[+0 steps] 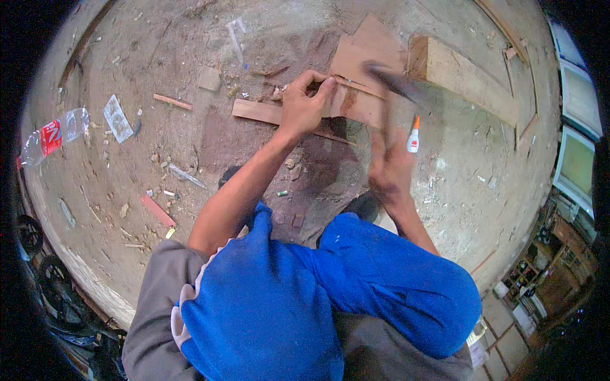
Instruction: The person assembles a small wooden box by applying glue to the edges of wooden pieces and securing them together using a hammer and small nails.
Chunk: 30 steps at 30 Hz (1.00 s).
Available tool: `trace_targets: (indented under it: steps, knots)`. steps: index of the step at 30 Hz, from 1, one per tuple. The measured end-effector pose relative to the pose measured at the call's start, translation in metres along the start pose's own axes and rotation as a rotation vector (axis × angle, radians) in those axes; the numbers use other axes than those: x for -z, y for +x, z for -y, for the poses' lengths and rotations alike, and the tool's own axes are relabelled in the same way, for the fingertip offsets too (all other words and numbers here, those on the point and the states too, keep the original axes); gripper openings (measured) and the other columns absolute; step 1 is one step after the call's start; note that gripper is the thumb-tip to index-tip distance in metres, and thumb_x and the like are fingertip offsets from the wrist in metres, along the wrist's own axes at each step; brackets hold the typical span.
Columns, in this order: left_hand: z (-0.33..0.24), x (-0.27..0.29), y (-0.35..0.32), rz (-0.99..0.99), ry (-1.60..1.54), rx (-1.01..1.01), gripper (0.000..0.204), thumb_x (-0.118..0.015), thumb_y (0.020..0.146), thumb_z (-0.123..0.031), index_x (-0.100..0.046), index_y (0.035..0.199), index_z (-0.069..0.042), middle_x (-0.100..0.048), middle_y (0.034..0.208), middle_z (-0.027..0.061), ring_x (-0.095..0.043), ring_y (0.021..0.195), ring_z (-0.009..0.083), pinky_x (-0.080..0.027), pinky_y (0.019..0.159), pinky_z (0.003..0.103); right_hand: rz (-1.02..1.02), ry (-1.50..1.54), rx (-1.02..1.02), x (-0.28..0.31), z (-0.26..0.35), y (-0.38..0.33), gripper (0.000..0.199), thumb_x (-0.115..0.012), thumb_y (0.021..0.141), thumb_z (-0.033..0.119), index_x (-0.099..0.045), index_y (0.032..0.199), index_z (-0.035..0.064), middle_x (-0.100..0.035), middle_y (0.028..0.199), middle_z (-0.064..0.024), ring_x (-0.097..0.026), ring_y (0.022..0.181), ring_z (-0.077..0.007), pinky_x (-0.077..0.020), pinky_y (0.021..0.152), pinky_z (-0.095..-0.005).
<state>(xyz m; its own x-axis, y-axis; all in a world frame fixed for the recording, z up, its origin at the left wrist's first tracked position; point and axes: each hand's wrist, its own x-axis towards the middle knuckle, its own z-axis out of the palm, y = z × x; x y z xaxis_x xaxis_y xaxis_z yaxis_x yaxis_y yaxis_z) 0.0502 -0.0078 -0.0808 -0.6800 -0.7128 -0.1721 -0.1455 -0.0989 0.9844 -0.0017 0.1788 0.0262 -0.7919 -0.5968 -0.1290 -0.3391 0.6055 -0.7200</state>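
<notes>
At the far left I see a crushed clear plastic bottle with a red label (54, 134) lying on the dusty, debris-strewn ground (127, 76), with a torn scrap of printed paper (118, 118) just to its right. Lower down lies a short reddish wood offcut (157, 211), and higher up a thin wooden splinter (172, 101) and a small square wood block (209, 79). Moving toward centre, the left hand (304, 105) comes in over the blue-clad knees (330, 298); its fingers are curled, with thumb and forefinger pinched together at the edge of the flat reddish-brown wood panel (362, 82); whatever is between the fingertips is too small for me to identify. A narrow light wooden strip (257, 111) runs under this hand and touches the panel. To the right, the right hand (391, 168) is closed around the handle of a motion-blurred hammer (394, 86), whose head is raised above the panel. Just beside that hand stands a small white glue bottle with an orange nozzle (413, 136). Farther right, a thick pale wooden plank (467, 79) lies on the ground, touching the panel's right edge.
</notes>
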Motion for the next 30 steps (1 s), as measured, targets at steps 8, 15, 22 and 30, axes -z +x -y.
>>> trace_targets:
  steps: [8,15,22,30]
  knots:
    - [0.002,-0.005,0.003,0.095,-0.044,0.094,0.020,-0.069,0.102,-0.021,-0.072,0.100,-0.002,-0.071,0.089,-0.0006,-0.061,0.082,0.0063,-0.049,0.073,0.026,-0.146,0.224,0.005,0.007,0.006,-0.001,0.024,-0.055,0.108,0.027,-0.055,0.106,0.0026,-0.055,0.067,-0.0002,-0.054,0.057,-0.0092,-0.0419,0.050,-0.0304]
    - [0.007,0.004,0.004,0.087,-0.180,0.095,0.029,-0.062,0.106,-0.028,-0.070,0.102,0.000,-0.066,0.088,-0.0021,-0.056,0.081,0.0070,-0.047,0.073,0.026,0.052,0.038,-0.078,0.007,0.011,0.000,0.029,-0.063,0.103,0.027,-0.060,0.116,0.0011,-0.063,0.072,-0.0166,-0.063,0.061,-0.0273,-0.0464,0.056,-0.0431]
    - [-0.003,-0.001,0.017,0.096,-0.064,0.108,0.053,-0.053,0.107,-0.047,-0.068,0.100,0.003,-0.063,0.077,0.0053,-0.056,0.073,0.0123,-0.048,0.066,0.033,-0.091,0.442,-0.076,0.006,0.000,-0.006,0.025,-0.058,0.105,0.025,-0.054,0.112,0.0010,-0.059,0.070,-0.0151,-0.060,0.058,-0.0212,-0.0449,0.054,-0.0382]
    - [0.002,0.002,0.028,0.229,0.198,-0.064,0.046,-0.055,0.107,-0.042,-0.067,0.099,0.002,-0.056,0.073,0.0097,-0.050,0.073,0.0152,-0.045,0.068,0.035,-0.019,0.096,-0.166,0.008,-0.002,-0.011,0.026,-0.055,0.108,0.028,-0.055,0.109,0.0020,-0.053,0.067,-0.0017,-0.051,0.058,-0.0118,-0.0384,0.051,-0.0315]
